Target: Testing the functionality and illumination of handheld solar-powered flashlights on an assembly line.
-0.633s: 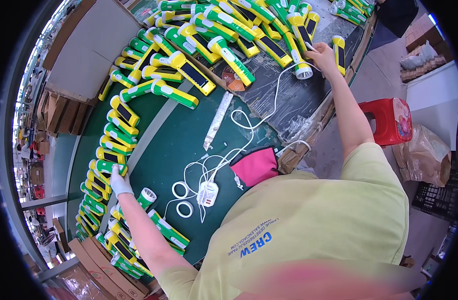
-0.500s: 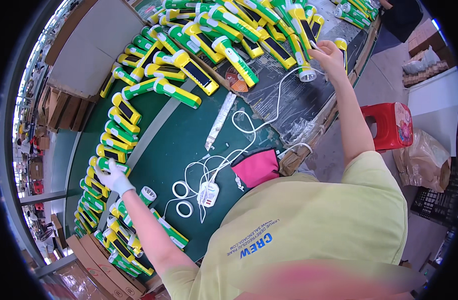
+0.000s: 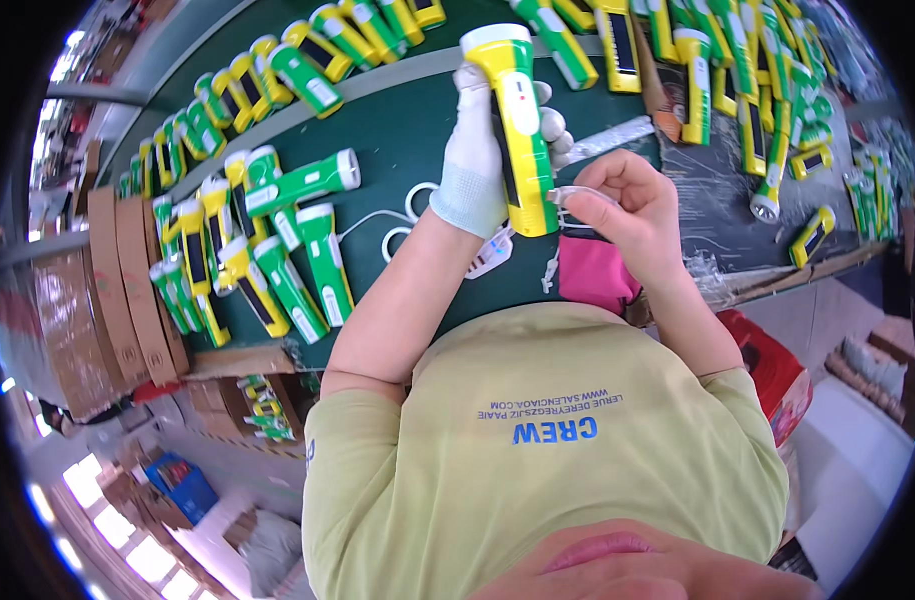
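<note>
My left hand [image 3: 472, 145], in a white glove, is closed around a yellow and green flashlight [image 3: 523, 125] with a white head. The flashlight is raised over the green table, head end away from me, with a dark panel along its left side. My bare right hand [image 3: 629, 208] pinches the white plug end of a cable [image 3: 569, 192] between thumb and fingers. That plug is at the lower right side of the flashlight; whether it is inserted, I cannot tell. Behind the flashlight lies a white power strip [image 3: 494, 254], partly hidden.
More flashlights [image 3: 322, 265] lie piled at the left; others line the far side and crowd the right. A pink cloth pouch [image 3: 592, 268] and white rings [image 3: 395, 240] lie near me. Cardboard boxes [image 3: 127, 290] stand left, a red stool [image 3: 772, 365] right.
My left hand has left the row of flashlights and now holds one up in front of me. My right hand has come in from the far right with the cable. The view has turned.
</note>
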Demonstrator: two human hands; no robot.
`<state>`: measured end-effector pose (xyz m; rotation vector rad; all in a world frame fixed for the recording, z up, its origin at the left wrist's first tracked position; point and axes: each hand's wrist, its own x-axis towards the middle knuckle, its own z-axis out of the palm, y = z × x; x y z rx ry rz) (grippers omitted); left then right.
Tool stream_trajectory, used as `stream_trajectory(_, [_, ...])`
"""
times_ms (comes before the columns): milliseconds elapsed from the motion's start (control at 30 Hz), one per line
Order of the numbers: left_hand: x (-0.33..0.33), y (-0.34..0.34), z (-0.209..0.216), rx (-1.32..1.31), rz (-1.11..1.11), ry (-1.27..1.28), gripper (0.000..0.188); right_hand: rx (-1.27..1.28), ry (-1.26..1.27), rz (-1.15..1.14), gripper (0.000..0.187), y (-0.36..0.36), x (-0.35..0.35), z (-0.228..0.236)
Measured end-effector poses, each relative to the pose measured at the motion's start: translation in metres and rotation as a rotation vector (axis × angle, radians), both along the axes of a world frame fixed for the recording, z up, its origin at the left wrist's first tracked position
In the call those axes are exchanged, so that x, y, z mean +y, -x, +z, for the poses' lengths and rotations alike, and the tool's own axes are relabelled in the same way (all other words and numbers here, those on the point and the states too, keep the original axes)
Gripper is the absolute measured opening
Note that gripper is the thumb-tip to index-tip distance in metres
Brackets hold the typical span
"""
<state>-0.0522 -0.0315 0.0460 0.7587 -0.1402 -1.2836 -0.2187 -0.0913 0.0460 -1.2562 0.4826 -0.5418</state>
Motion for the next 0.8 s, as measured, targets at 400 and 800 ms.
stream_trajectory(400, [0.027, -0.007, -0.01, -0.174, 0.061, 0.043, 0.051, 0.125, -0.232, 0.141, 0.026, -0.027, 0.014, -0.016])
stream_trajectory(800, [0.022, -0.009, -0.026, 0.219, -0.074, 0.234, 0.074, 0.238, -0.06, 0.243, 0.032, -0.02, 0.027, -0.004])
